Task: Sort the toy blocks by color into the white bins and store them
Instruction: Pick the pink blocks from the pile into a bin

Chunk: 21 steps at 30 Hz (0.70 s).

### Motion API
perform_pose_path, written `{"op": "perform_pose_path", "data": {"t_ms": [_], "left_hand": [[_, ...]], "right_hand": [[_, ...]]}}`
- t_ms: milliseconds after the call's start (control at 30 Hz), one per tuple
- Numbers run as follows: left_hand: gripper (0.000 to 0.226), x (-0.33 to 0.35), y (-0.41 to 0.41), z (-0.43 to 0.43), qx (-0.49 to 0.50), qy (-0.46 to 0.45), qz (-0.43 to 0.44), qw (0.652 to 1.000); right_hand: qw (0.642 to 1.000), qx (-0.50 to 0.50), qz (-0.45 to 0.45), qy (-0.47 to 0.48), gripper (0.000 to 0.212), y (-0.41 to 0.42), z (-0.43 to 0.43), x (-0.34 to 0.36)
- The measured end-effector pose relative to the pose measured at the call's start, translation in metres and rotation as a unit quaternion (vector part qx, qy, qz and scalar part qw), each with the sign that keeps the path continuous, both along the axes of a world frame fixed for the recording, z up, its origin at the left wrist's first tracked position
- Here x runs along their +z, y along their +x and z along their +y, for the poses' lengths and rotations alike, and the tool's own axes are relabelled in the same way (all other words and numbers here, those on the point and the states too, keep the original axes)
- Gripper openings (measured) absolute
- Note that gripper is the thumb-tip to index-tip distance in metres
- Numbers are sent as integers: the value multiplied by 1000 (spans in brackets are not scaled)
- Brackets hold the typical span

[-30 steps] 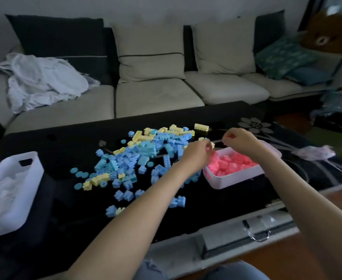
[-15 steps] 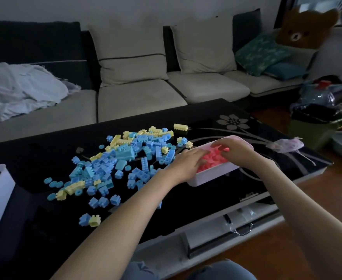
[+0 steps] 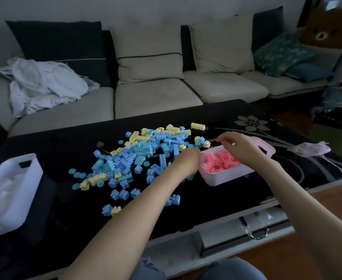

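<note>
Pink blocks point(image 3: 218, 163) fill white bin point(image 3: 223, 177) below right hand point(image 3: 239, 146).

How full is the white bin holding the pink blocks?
Partly full. Pink blocks lie in a loose heap in the white bin; bare inner wall shows above them at the far end.

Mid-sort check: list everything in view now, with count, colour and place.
blue blocks: many, blue, piled mid-table
yellow blocks: several, pale yellow, in that pile
pink blocks: many, pink, inside the right bin
right bin: one, white, table's right part
left bin: one, white, table's left edge; contents unclear
table: one, black, flower print
sofa: one, beige and dark, behind table
cloth: one, white, on sofa's left seat
cushions: two, teal, sofa's right end
bear plush: one, brown, top right
left hand: at the right bin's left end; grip unclear
right hand: over the right bin's far rim, fingers curled
</note>
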<state>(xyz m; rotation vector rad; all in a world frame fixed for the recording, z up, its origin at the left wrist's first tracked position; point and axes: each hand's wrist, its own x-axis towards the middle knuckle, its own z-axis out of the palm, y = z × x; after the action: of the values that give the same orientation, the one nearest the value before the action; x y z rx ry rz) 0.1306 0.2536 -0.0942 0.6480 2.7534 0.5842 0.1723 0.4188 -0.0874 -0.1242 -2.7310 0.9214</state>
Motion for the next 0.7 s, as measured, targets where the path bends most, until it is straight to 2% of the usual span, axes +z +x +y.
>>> {"op": "perform_pose_path", "data": {"t_ms": [67, 133, 333, 400, 467, 533, 600, 700], "left_hand": [[26, 6, 2, -1, 3, -28, -31, 999], [43, 8, 5, -3, 16, -58, -35, 998], [65, 23, 10, -35, 102, 42, -36, 993], [53, 29, 9, -55, 146, 121, -45, 981], [30, 35, 5, -82, 184, 209, -59, 959], [17, 41, 2, -118, 219, 267, -37, 938], [17, 45, -3, -160, 262, 293, -1, 919], [20, 43, -6, -224, 337, 294, 28, 894]], "right_hand": [[1000, 5, -3, 15, 27, -2, -10, 4], [1000, -4, -4, 20, 27, -3, -20, 12], [998, -55, 19, 38, 29, 2, -50, 37], [994, -72, 39, 71, 32, -2, -67, 42], [992, -82, 73, 59, 42, -8, -90, 44], [988, -102, 112, 29, 53, -16, -122, 46], [986, -108, 128, -20, 63, -23, -164, 46], [986, -63, 66, -142, 78, -33, -230, 43]]}}
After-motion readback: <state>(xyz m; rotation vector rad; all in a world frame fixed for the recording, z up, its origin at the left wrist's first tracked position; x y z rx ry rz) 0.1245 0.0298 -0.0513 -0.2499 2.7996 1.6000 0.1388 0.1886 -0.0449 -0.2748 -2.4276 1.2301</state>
